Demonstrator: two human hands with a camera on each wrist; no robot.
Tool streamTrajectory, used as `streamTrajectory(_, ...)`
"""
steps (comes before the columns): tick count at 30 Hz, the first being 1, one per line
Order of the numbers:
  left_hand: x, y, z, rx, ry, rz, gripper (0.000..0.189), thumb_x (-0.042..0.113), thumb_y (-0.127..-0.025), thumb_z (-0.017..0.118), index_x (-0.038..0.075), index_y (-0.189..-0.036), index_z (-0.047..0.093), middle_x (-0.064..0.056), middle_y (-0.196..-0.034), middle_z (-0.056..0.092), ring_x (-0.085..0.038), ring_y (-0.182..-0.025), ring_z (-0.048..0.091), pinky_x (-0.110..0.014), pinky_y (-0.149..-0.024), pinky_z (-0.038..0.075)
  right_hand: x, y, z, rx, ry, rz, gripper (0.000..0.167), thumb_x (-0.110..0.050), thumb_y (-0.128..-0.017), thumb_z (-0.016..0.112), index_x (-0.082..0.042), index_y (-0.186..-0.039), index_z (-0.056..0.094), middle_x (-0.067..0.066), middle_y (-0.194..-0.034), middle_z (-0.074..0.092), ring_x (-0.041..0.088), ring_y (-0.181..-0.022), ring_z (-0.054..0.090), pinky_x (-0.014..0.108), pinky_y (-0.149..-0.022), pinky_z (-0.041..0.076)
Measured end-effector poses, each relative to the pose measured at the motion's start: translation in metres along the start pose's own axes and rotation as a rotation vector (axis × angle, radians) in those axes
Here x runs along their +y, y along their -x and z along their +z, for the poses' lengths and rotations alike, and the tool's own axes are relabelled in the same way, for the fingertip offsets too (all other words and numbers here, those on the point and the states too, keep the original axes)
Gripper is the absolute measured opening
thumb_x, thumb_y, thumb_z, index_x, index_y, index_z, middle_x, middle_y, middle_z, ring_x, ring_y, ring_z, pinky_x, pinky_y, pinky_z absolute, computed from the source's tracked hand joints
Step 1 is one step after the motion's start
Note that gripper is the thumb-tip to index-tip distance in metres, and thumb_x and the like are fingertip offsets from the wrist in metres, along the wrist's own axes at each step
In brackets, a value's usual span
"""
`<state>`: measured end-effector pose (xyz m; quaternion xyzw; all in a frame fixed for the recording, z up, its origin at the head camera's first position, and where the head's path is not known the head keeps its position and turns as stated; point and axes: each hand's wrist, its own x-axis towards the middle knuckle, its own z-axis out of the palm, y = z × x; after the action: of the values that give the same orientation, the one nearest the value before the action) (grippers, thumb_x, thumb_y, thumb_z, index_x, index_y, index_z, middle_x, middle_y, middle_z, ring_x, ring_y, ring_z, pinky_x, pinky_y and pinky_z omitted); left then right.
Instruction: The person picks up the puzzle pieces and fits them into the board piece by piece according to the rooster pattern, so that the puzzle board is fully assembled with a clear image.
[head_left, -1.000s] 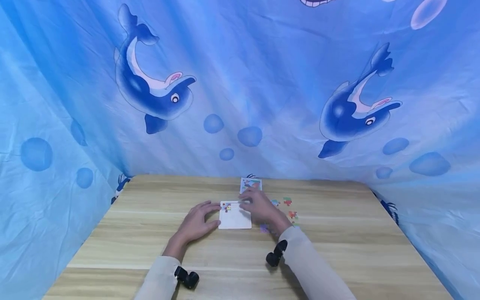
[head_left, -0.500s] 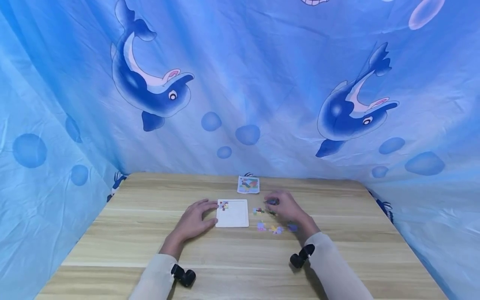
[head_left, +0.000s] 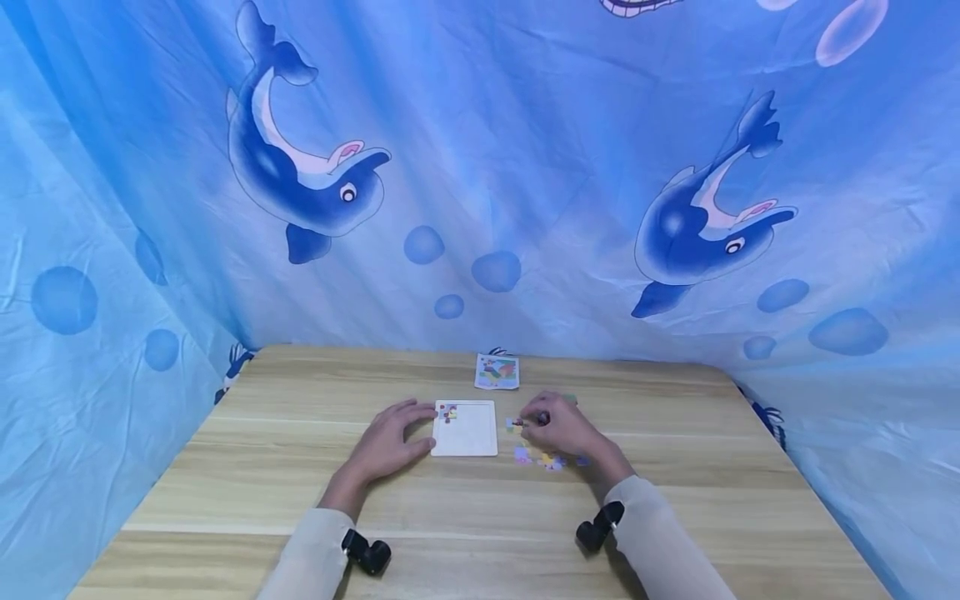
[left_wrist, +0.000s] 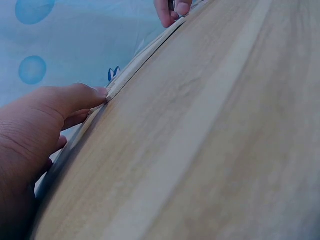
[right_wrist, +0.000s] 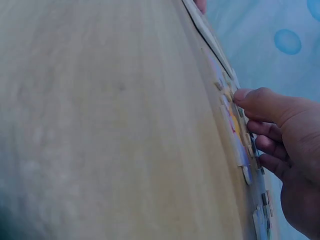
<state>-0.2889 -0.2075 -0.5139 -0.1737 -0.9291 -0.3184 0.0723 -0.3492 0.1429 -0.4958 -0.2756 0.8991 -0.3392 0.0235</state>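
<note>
A square white puzzle tray (head_left: 467, 437) lies mid-table, with a small colourful patch of puzzle pieces (head_left: 447, 412) in its far left corner. My left hand (head_left: 391, 442) rests at the tray's left edge, thumb at the near corner and fingers farther up; the left wrist view shows the thumb on the rim. To the right, my right hand (head_left: 562, 427) has its curled fingers down among loose puzzle pieces (head_left: 551, 461). Its thumb meets the row of pieces (right_wrist: 235, 122) in the right wrist view. Whether a piece is pinched is hidden.
A small picture card (head_left: 497, 372) lies behind the tray near the far table edge. More pieces show beyond and below the right hand. The wooden table (head_left: 465, 525) ends at a blue curtain (head_left: 480, 167) printed with dolphins.
My right hand has left the tray's far right corner, gone right to the loose pieces, then come slightly left and nearer. The left hand stays at the tray's edge.
</note>
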Motion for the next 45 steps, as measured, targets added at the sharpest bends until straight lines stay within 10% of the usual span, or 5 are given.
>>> streamTrajectory(28, 0.0, -0.002, 0.0, 0.01, 0.004, -0.003, 0.051, 0.035, -0.092, 0.075, 0.02, -0.14, 0.065, -0.002, -0.152, 0.058, -0.035, -0.152, 0.04, -0.065, -0.126, 0.025, -0.006, -0.006, -0.004, 0.107, 0.045, -0.066, 0.011, -0.021, -0.087, 0.083, -0.025, -0.097, 0.081, -0.009, -0.104, 0.071, 0.016, -0.105, 0.063, 0.046, -0.099, 0.052)
streamTrajectory(45, 0.002, 0.0, 0.001, 0.0, -0.004, -0.01, 0.051, 0.035, -0.092, 0.074, 0.019, -0.139, 0.066, -0.004, -0.152, 0.058, -0.037, -0.151, 0.041, -0.066, -0.125, 0.026, -0.053, -0.036, 0.043, 0.035, 0.007, -0.106, 0.019, -0.025, -0.089, 0.08, -0.016, -0.106, 0.08, -0.002, -0.111, 0.072, 0.02, -0.109, 0.065, 0.039, -0.095, 0.058)
